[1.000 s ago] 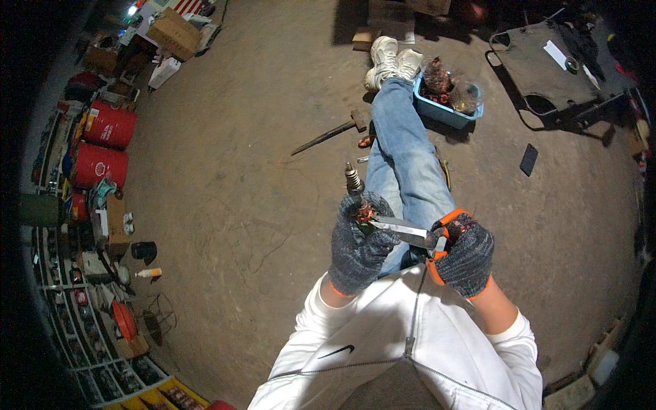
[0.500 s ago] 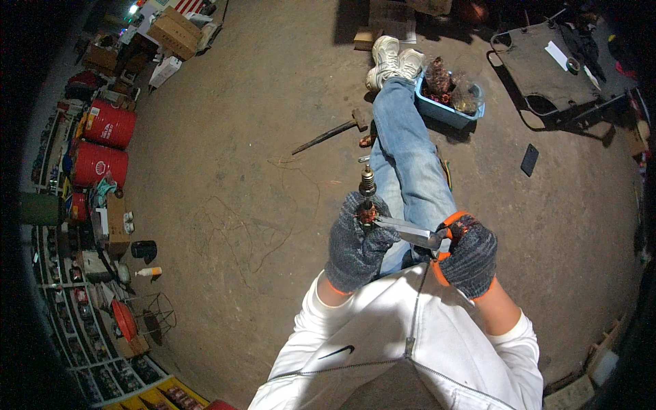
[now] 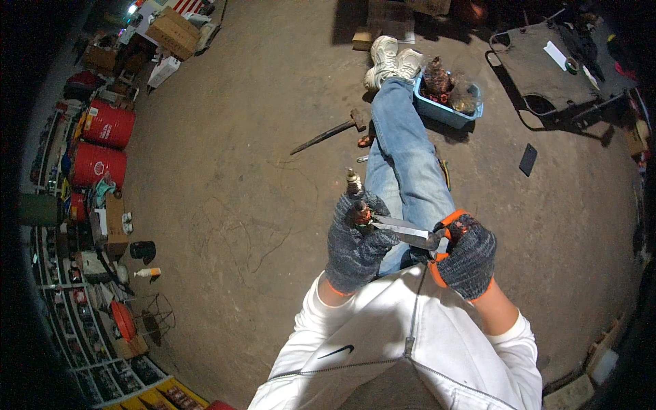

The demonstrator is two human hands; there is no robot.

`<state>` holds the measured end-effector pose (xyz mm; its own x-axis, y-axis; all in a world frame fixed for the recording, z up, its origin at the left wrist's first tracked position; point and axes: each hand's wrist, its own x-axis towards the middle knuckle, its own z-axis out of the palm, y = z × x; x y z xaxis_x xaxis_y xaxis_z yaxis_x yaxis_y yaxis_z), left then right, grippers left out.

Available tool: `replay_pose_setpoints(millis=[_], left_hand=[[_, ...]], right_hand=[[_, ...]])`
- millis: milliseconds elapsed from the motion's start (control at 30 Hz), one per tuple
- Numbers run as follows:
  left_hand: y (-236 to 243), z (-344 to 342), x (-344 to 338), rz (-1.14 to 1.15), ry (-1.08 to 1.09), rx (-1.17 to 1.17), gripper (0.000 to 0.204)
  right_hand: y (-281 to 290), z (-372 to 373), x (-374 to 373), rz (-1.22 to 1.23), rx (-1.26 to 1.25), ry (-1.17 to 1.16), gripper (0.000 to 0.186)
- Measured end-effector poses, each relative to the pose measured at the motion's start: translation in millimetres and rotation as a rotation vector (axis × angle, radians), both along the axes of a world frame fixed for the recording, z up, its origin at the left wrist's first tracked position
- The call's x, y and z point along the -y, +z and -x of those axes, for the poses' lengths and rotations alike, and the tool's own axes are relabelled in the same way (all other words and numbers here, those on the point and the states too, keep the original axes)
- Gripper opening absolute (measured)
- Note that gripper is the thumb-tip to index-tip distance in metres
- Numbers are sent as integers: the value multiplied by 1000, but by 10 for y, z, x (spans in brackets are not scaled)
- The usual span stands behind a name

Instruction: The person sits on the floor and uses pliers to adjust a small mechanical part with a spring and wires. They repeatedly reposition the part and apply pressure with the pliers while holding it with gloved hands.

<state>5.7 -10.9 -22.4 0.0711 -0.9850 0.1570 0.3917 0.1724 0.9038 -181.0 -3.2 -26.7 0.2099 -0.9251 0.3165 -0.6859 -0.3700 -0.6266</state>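
Observation:
My left hand, in a dark grey knitted glove, is closed round an upright metal part with a threaded or sprung tip and copper wire at its middle. My right hand, gloved alike, grips orange-handled shears, their long blades pointing left against the copper. Both hands are above my outstretched jeans legs. Beyond them lie a long-handled hammer and small copper-coloured bits. Whether the blades bite into the wire I cannot tell.
A blue tub of copper scrap is beside my feet. A folding cot stands at upper right, a black phone on the floor below it. Red drums, boxes and shelving line the left side.
The metal part's tip swung a little right, then back left, as my left hand shifted slightly. The shears stay at the copper, with little movement of my right hand.

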Motion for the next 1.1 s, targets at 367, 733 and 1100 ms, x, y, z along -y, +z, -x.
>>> replay_pose_setpoints(millis=[367, 733, 1100], left_hand=[[34, 0, -10, -9, 90, 209, 43], [-8, -66, -11, -3, 78, 369, 45], [106, -79, -84, -166, 16, 448, 43]], right_hand=[[44, 23, 7, 100, -88, -24, 22], [88, 39, 61, 145, -64, 8, 24], [64, 89, 55, 21, -51, 27, 28]])
